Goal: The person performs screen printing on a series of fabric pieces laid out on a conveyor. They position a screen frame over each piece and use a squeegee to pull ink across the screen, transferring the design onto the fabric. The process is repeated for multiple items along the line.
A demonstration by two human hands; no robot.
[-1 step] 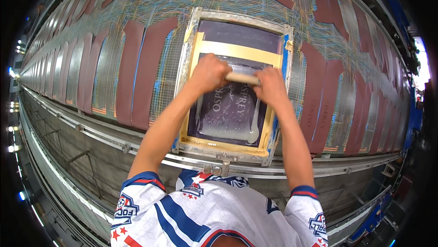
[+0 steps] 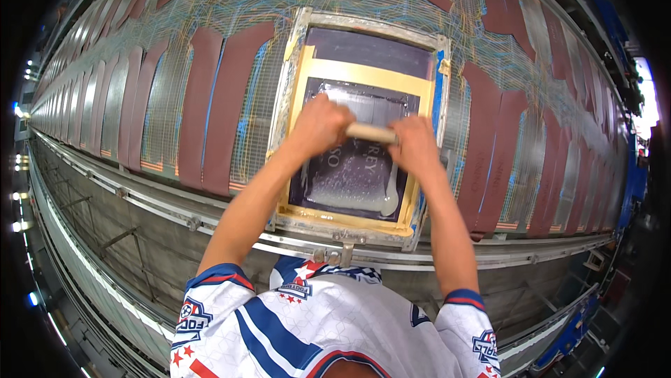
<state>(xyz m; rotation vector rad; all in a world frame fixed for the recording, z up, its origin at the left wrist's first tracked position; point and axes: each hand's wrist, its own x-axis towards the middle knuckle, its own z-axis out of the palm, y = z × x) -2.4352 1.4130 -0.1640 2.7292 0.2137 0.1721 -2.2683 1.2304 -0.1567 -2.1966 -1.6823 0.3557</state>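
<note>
Both my hands grip a squeegee (image 2: 371, 132) with a pale handle, one at each end. My left hand (image 2: 323, 125) is closed round its left end, and my right hand (image 2: 417, 142) round the right end. Beneath it lies a screen-printing frame (image 2: 374, 24) with a worn, pale rim and dark mesh (image 2: 325, 168) carrying stencilled lettering. Whitish, wet ink (image 2: 342, 201) is pooled along the mesh's near side and streaks up its right side. Yellow tape (image 2: 370, 74) borders the mesh. The squeegee's blade is mostly hidden by the handle and hands.
The frame rests on a long printing table. Maroon cut pieces (image 2: 237, 109) lie in rows on it, with more maroon pieces (image 2: 482, 140) to the right, among coloured guide lines. A metal rail (image 2: 175, 214) with a clamp (image 2: 342, 252) runs along the near edge.
My hands and the squeegee have moved slightly toward me over the mesh. More of the mesh's far part now shows behind them. The frame stays in place.
</note>
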